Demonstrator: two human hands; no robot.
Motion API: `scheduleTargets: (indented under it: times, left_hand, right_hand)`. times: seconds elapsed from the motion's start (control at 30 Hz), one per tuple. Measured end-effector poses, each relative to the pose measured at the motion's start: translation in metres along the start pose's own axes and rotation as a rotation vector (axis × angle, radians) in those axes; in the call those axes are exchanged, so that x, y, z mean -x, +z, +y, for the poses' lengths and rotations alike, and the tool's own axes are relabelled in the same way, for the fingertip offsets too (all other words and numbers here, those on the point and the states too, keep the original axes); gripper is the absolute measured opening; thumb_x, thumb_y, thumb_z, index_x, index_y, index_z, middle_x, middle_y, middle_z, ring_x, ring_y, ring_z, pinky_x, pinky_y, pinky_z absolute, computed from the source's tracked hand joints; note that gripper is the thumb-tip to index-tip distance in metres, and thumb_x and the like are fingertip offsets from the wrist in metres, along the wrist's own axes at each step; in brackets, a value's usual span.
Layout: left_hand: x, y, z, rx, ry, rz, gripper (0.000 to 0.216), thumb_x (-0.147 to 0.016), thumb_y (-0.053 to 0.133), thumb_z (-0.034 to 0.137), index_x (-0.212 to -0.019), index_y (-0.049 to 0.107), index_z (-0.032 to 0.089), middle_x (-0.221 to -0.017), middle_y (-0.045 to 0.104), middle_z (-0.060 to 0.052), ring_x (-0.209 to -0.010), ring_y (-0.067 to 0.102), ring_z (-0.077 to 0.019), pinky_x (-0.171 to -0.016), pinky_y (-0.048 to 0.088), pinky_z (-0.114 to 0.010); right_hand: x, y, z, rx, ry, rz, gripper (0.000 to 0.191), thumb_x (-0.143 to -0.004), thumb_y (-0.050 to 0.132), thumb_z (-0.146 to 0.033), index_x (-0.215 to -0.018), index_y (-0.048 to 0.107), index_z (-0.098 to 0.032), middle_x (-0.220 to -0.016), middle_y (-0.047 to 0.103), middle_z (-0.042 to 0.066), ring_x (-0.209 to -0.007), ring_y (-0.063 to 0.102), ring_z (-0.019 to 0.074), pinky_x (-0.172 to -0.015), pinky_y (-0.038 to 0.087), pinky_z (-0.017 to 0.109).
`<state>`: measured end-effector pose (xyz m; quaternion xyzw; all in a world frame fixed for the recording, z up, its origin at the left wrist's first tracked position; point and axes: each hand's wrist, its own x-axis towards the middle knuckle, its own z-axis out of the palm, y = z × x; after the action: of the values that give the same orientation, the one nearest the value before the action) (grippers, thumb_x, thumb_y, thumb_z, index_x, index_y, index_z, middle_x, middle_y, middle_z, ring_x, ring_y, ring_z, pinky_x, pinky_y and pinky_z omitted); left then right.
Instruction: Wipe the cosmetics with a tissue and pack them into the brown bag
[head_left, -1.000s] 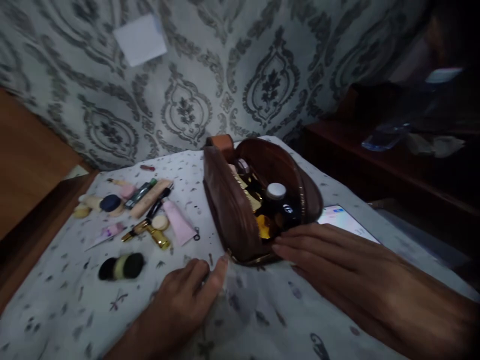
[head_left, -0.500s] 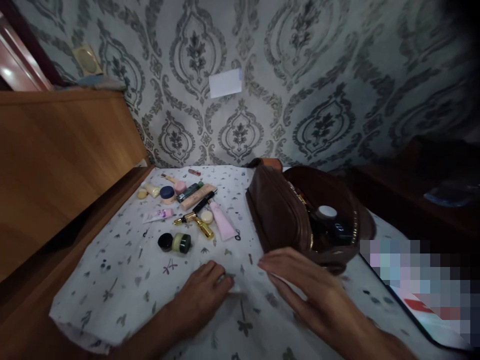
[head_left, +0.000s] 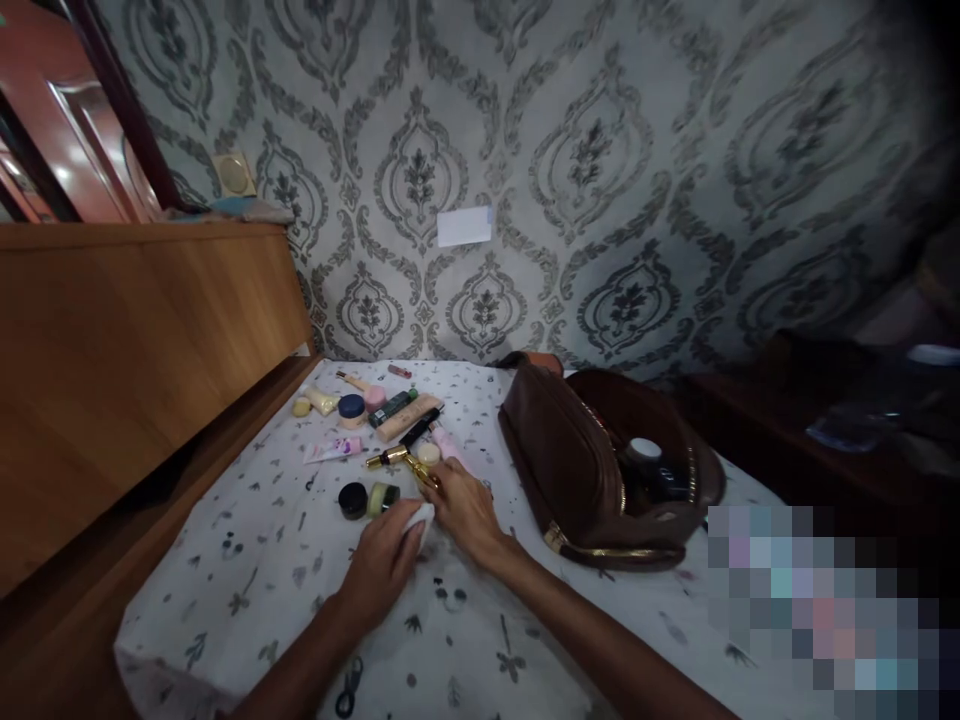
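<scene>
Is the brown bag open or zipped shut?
Open. The bag gapes at the top, its zip edges standing apart, and a white cap shows inside.

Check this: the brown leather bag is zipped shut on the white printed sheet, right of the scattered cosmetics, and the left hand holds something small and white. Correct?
No: the head view shows the brown leather bag open, with a dark, white-capped bottle inside. It sits on the white printed sheet, right of the scattered cosmetics, and the left hand holds something small and white.
</scene>
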<state>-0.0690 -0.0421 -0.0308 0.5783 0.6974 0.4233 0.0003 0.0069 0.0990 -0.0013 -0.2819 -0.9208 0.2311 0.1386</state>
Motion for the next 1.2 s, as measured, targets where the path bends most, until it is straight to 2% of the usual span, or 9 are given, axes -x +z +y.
scheduleTargets:
  times: [0.2,0.5,0.57,0.67,0.83,0.9,0.97,1.1,1.2]
  left_hand:
    - [0.003,0.001,-0.004,-0.024,0.047,-0.027,0.023,-0.1,0.039,0.026,-0.11,0.059,0.018,-0.103,0.068,-0.01,-0.093,0.064,-0.0198,-0.083,0.053,-0.033]
    - [0.0,0.006,-0.005,-0.078,0.03,-0.026,0.024,-0.1,0.037,0.025,-0.106,0.059,0.019,-0.098,0.067,-0.008,-0.09,0.064,-0.0198,-0.08,0.053,-0.034]
    - [0.001,0.007,-0.007,-0.058,0.022,-0.024,0.025,-0.1,0.037,0.025,-0.109,0.059,0.019,-0.101,0.067,-0.009,-0.093,0.065,-0.0205,-0.083,0.053,-0.035]
    - [0.003,0.009,-0.008,-0.01,0.011,0.007,0.026,-0.099,0.037,0.026,-0.116,0.057,0.02,-0.11,0.067,-0.01,-0.101,0.064,-0.0219,-0.089,0.052,-0.037]
    - [-0.008,0.006,0.003,0.111,-0.191,0.128,0.031,-0.1,0.037,0.035,-0.122,0.051,0.018,-0.117,0.064,-0.011,-0.11,0.061,-0.0235,-0.097,0.047,-0.039]
    - [-0.018,0.005,0.01,0.152,-0.239,0.169,0.033,-0.1,0.037,0.037,-0.126,0.048,0.018,-0.124,0.061,-0.011,-0.114,0.058,-0.0236,-0.099,0.044,-0.039]
    - [-0.03,0.005,0.015,0.146,-0.202,0.13,0.033,-0.1,0.036,0.037,-0.125,0.05,0.018,-0.123,0.06,-0.011,-0.113,0.057,-0.0232,-0.098,0.044,-0.038]
    - [-0.047,0.011,0.017,0.041,-0.061,-0.035,0.028,-0.099,0.036,0.036,-0.1,0.058,0.018,-0.103,0.062,-0.01,-0.099,0.058,-0.0239,-0.09,0.044,-0.038]
    - [-0.053,0.017,0.013,0.057,-0.061,-0.046,0.023,-0.097,0.038,0.035,-0.098,0.055,0.019,-0.097,0.063,-0.009,-0.093,0.059,-0.0232,-0.085,0.044,-0.037]
  right_hand:
    - [0.001,0.004,-0.005,0.147,0.079,-0.028,0.025,-0.093,0.052,-0.024,-0.117,0.057,-0.02,-0.121,0.059,0.011,-0.102,0.065,0.0248,-0.075,0.042,0.03]
    - [0.016,0.015,0.012,-0.026,0.027,0.028,0.023,-0.091,0.047,-0.017,-0.108,0.063,-0.015,-0.108,0.067,0.011,-0.097,0.064,0.0229,-0.081,0.044,0.03]
    - [0.022,0.016,0.019,-0.126,0.005,0.04,0.023,-0.091,0.047,-0.022,-0.106,0.064,-0.015,-0.1,0.069,0.009,-0.09,0.064,0.0207,-0.08,0.046,0.029]
    - [0.035,0.018,0.03,-0.488,-0.012,0.059,0.026,-0.087,0.054,-0.035,-0.098,0.067,-0.015,-0.085,0.069,0.005,-0.077,0.062,0.0199,-0.07,0.046,0.028]
    - [0.054,0.011,0.037,-1.027,0.066,0.035,0.04,-0.074,0.068,-0.054,-0.083,0.066,-0.015,-0.067,0.057,0.0,-0.06,0.051,0.0139,-0.055,0.037,0.024]
    - [0.059,0.006,0.036,-1.127,0.087,-0.008,0.043,-0.071,0.072,-0.057,-0.082,0.066,-0.015,-0.063,0.055,-0.001,-0.057,0.047,0.0121,-0.053,0.035,0.024]
    - [0.061,0.003,0.036,-1.186,0.087,-0.057,0.047,-0.069,0.073,-0.058,-0.084,0.067,-0.014,-0.063,0.055,-0.001,-0.056,0.046,0.0112,-0.053,0.033,0.023]
    - [0.061,0.002,0.042,-1.237,0.078,-0.086,0.049,-0.069,0.074,-0.059,-0.086,0.068,-0.014,-0.063,0.055,-0.001,-0.055,0.045,0.0107,-0.052,0.033,0.023]
    - [0.058,0.003,0.05,-1.233,0.069,-0.056,0.048,-0.069,0.075,-0.058,-0.089,0.067,-0.015,-0.066,0.055,-0.001,-0.055,0.044,0.0103,-0.051,0.033,0.023]
